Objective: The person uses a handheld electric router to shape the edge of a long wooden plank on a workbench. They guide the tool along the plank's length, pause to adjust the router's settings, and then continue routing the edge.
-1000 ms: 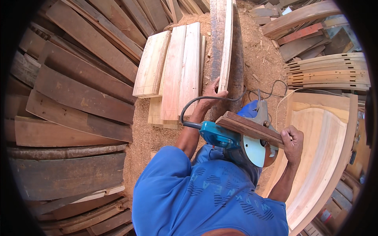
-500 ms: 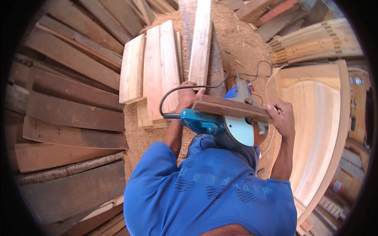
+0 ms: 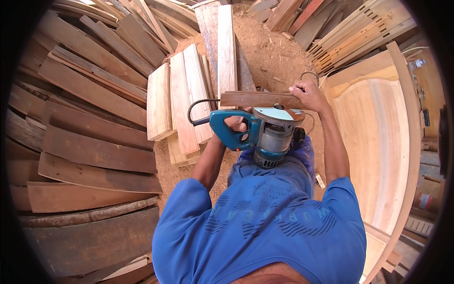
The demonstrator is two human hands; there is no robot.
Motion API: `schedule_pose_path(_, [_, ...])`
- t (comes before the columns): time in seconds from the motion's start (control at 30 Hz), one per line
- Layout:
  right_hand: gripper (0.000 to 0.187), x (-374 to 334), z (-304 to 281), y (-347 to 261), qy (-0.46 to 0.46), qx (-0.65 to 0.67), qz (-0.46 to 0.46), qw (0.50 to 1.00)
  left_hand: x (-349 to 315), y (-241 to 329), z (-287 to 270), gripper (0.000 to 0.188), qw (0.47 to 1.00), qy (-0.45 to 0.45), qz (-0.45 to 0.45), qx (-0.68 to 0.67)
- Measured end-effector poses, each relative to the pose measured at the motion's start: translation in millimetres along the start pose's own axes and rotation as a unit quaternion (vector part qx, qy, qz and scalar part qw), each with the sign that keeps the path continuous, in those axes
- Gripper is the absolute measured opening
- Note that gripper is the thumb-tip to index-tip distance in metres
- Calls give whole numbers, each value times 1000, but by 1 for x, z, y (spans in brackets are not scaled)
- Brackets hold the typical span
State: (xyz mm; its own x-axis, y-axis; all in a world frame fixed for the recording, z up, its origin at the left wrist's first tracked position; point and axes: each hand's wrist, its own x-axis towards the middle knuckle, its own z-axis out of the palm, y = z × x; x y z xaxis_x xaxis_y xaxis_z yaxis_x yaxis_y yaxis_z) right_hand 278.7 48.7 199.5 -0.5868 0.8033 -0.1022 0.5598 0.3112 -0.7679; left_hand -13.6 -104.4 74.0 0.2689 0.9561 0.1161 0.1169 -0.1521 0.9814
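A teal circular saw [image 3: 231, 130] with a grey motor housing stands upended in front of my lap, its cord bending off the handle's left side. My left hand [image 3: 235, 124] shows through the handle's loop, its fingers curled at the grip and partly hidden by it. Along the saw's far side runs a dark brown wooden strip [image 3: 257, 98]. The right end of that strip is pinched in my right hand [image 3: 307, 94], thumb on top. The saw's blade cannot be seen clearly.
Stacked pale boards [image 3: 177, 104] lie to the left, near a long pale plank [image 3: 226, 52] stretching away. Dark planks [image 3: 94, 137] lean along the left side. A curved pale wooden panel [image 3: 378, 142] stands on the right. Sawdust [image 3: 274, 52] covers the floor.
The saw has turned so its motor faces up at me. The dark strip is now nearly level, my right hand has moved up and left, and my left hand sits behind the handle.
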Motion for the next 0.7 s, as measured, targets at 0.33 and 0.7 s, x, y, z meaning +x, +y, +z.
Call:
schedule_pose_path(0.33, [47,-18,-4,5,-95,66,31,993,20,43,-1,95,937,-105,-225,-244])
schedule_pose_path(0.7, [68,-3,1,-19,-167,-54,92,980,18,67,7,94,955,-61,-232,-174])
